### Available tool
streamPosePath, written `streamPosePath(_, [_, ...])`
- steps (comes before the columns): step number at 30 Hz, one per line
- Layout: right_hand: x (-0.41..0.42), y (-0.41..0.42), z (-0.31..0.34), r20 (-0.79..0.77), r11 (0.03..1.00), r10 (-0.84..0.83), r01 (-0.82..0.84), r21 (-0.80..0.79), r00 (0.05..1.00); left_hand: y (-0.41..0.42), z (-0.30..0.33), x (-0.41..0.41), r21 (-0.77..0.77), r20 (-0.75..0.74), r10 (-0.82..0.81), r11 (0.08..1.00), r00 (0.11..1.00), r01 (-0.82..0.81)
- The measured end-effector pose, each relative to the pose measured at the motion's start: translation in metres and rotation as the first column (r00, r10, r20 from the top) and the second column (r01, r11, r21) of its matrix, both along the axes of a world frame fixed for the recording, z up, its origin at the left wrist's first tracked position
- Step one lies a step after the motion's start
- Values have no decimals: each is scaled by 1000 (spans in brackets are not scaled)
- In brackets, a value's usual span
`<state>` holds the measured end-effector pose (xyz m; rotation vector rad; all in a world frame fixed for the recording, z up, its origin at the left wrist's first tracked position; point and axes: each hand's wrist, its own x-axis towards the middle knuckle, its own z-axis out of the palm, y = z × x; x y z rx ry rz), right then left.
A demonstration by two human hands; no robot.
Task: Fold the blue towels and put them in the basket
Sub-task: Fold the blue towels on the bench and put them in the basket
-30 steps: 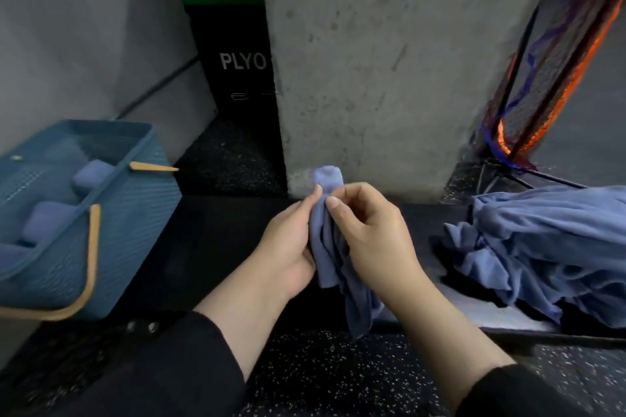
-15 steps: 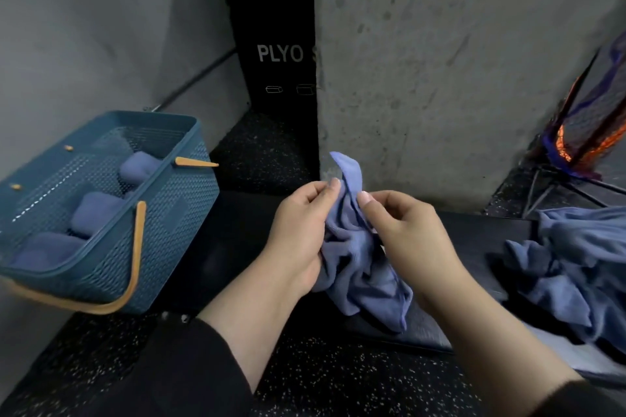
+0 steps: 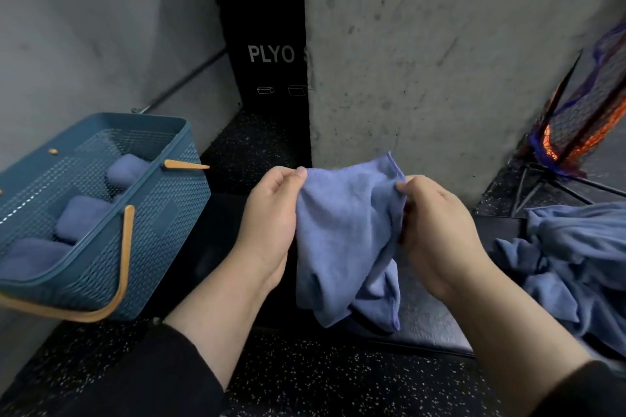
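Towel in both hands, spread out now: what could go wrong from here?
1. The left hand and right hand pinch the towel only at its top edge; its lower part hangs bunched, so the fold may come out uneven.
2. The hanging end is near the pile of unfolded towels and could snag one.
3. The basket already holds folded towels, so a loose fold might disturb them.

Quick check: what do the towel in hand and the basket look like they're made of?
Towel: soft napped cloth, likely microfibre; matte, limp folds, stitched hem. Basket: probably moulded plastic; teal, perforated walls, smooth rim. Its handles: tan, possibly wood or plastic; unclear.
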<state>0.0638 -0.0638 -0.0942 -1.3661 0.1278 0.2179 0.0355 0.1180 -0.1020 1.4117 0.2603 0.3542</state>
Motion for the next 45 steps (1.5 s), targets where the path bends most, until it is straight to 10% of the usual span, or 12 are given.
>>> streamPosePath(9, [-5, -6, 10, 10, 970, 239, -239, -42, 971, 5, 3, -5, 368, 38, 15, 929, 999, -28])
streamPosePath(15, [-9, -25, 21, 211, 961, 111, -50, -274, 971, 14, 9, -18, 228, -82, -191, 952, 978, 205])
streamPosePath(20, [-27, -54, 31, 331, 951, -53, 149, -272, 942, 35, 10, -52, 403, -299, -390, 776, 871, 486])
streamPosePath(26, [-62, -68, 45, 378, 944, -1, 126, -305, 926, 31, 33, -86, 151, -98, -532, 828, 841, 541])
streamPosePath(36, [-96, -83, 102, 541, 768, 17, 335, -546, 841, 52, 84, -111, 801, -228, -138, 537, 964, 266])
streamPosePath(40, [-109, -87, 130, 632, 861, -116, 395, -321, 766, 50, 106, -123, 256, 58, -151, 958, 987, 132])
streamPosePath(45, [-103, -80, 142, 639, 849, -122, 413, -329, 760, 42, 126, -122, -11, 127, -148, 989, 981, 150])
